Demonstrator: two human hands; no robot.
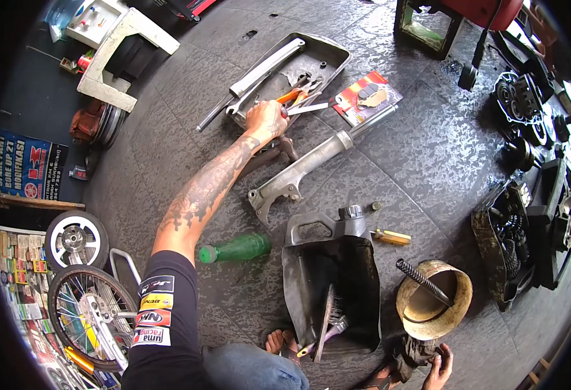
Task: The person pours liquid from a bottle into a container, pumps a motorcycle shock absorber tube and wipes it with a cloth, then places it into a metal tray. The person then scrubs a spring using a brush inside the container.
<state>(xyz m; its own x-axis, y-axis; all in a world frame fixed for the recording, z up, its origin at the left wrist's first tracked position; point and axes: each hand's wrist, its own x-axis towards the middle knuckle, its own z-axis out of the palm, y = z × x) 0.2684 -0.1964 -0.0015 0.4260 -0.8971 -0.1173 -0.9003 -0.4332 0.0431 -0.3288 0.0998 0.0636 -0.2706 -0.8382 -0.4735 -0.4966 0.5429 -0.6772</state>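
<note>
My left hand [266, 120] is closed at the metal tray [337, 62], around a tool with a red handle and a flat metal blade [308, 108] pointing right. Orange-handled pliers [290, 96] and a wrench lie by the fingers in the tray. At the bottom right my right hand [439, 367] has its fingers curled against a dark crumpled rag [415, 354]. Just above the rag, a round bowl [465, 296] has a coil spring [423, 282] leaning in it. Between the hands lies a fork leg [318, 158], next to a red brake pad packet [366, 97].
A cut-open black jerrycan [331, 260] with brushes stands front centre, a green bottle [236, 248] to its left and a yellow screwdriver [391, 236] to its right. Engine parts [519, 97] line the right side. Wheels [77, 240] stand at the left.
</note>
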